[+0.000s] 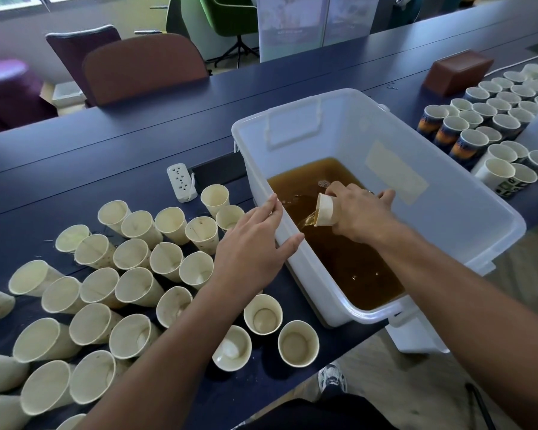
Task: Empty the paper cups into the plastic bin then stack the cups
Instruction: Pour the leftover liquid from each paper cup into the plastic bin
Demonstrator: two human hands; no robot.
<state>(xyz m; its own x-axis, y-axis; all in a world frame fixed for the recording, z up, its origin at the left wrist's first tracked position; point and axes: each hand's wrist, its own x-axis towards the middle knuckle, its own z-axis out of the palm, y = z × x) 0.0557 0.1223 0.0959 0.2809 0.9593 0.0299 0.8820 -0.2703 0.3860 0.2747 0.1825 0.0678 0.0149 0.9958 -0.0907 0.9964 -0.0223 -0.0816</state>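
While my right hand (359,214) reaches down inside the large translucent white plastic bin (491,212), its fingers are curled round a small cream paper cup (325,210), which I hold tipped on its side with the mouth turned down and to my left. The cup sits between my thumb and the curled fingers, its rim sticking out past my knuckles, and a stream of brown liquid runs from that rim into the pool of brown liquid (348,259) covering the bottom of the bin. The cup hangs above the pool, inside the walls, close to the bin's left wall.

My left hand (252,243) lies on the rim of that left wall with its fingers nearly straight and spread, the thumb hooked over the edge toward the inside; it holds no cup.

To my left, on the dark blue table (106,144), stands a crowd of upright cream paper cups (131,290), close together and many touching. A white power strip (181,182) lies just beyond them. On the far right stands another cluster of paper cups with dark printed sides (479,125), near a brown rectangular box (458,71).
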